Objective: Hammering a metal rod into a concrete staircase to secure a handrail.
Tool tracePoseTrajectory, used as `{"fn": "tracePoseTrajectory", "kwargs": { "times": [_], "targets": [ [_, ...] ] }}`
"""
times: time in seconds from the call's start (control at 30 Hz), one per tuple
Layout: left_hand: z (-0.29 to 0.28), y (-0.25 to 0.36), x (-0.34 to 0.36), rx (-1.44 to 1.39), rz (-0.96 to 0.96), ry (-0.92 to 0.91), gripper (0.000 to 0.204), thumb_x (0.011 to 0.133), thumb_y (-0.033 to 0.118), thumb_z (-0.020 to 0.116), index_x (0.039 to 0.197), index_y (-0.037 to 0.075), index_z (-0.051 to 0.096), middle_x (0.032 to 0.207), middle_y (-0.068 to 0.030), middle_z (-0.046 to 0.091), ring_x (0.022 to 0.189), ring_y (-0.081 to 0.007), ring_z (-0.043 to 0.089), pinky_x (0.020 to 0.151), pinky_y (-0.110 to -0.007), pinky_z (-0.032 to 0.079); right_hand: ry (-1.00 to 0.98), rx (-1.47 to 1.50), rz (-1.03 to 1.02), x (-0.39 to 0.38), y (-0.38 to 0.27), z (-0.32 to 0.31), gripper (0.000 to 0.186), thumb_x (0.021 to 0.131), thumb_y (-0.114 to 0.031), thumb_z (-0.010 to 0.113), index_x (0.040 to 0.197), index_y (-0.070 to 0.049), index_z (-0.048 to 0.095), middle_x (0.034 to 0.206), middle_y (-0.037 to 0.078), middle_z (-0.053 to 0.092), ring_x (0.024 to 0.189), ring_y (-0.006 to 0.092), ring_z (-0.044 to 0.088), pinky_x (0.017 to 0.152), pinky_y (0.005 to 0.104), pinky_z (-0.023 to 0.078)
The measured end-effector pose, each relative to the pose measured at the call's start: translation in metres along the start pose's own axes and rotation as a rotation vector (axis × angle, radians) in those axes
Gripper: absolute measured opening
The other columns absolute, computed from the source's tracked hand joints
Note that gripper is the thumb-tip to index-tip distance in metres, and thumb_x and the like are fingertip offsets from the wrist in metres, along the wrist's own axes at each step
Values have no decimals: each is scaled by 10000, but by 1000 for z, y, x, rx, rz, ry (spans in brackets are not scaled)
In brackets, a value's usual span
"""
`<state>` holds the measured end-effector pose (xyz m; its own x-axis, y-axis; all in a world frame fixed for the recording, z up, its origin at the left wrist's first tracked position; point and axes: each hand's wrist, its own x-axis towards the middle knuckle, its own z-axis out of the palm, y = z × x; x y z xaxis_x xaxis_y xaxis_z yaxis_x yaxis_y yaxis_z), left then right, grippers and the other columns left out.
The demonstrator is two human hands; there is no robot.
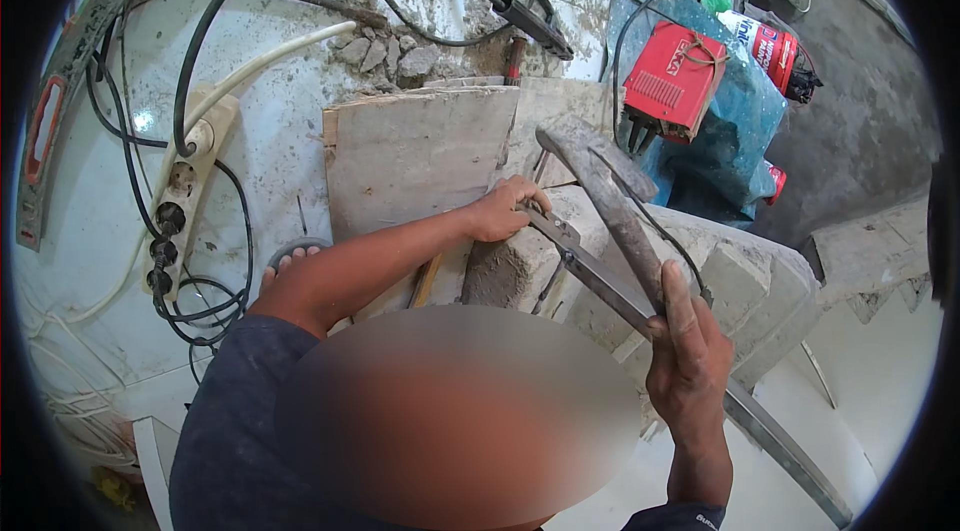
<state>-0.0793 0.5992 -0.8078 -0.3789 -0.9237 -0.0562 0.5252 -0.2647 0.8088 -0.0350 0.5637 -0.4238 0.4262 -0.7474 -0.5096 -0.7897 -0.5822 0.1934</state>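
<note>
My left hand (500, 211) grips a long square metal bar (625, 301) near its upper end, over a rough concrete block (508, 269). The bar runs diagonally down to the lower right. My right hand (687, 346) is closed on the handle of a worn grey hammer (625, 226), raised over the bar, its head toward the upper middle. A thin black cable passes beside the hammer. Upright grey boards (410, 161) stand behind my left hand. A blurred oval hides the lower middle of the view.
A power strip (200, 161) with looped cables lies left, beside a long level (50, 151). Rubble (390, 61) and an electrode holder (535, 26) lie behind. A red machine (670, 76) on blue plastic (710, 181) and buckets (760, 46) stand upper right. Toes (295, 261) show left of my forearm.
</note>
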Motion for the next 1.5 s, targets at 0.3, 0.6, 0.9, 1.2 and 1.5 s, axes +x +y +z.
{"fn": "tracePoseTrajectory", "kwargs": {
  "times": [0.3,0.6,0.9,1.2,1.5],
  "targets": [
    [13,-39,23,112,101,-119,451,753,126,595,1181,115,736,1183,-232,676,1112,-416,610,990,-452,475,-372,-359,119,-20,25,44,595,955,-213,691,1510,-331,513,733,61,544,547,264,593,491,412,482],
    [4,-22,16,-43,126,-155,513,750,20,525,1201,112,753,1090,-228,725,1010,-356,677,924,-395,510,-46,-3,4,-15,7,15,625,961,-180,667,1541,-296,466,760,93,578,558,311,599,518,423,504],
    [4,-31,31,127,54,-173,493,769,22,521,1184,142,756,1043,-223,724,954,-343,678,886,-388,519,-362,-318,135,-31,29,51,676,928,-128,708,1545,-264,467,749,90,567,547,296,575,512,423,469],
    [13,-31,26,17,171,-104,521,760,4,533,1183,188,776,1070,-223,732,996,-383,671,924,-398,509,82,46,-143,-17,10,31,644,897,-63,718,1505,-116,512,764,103,560,576,277,542,520,376,466],
    [4,-35,31,78,197,-129,464,801,57,550,1182,199,772,1094,-166,663,1098,-335,577,1022,-443,423,-167,-185,102,-8,5,24,607,952,-131,680,1522,-247,506,763,108,572,561,301,574,525,402,483]
  ]
}}
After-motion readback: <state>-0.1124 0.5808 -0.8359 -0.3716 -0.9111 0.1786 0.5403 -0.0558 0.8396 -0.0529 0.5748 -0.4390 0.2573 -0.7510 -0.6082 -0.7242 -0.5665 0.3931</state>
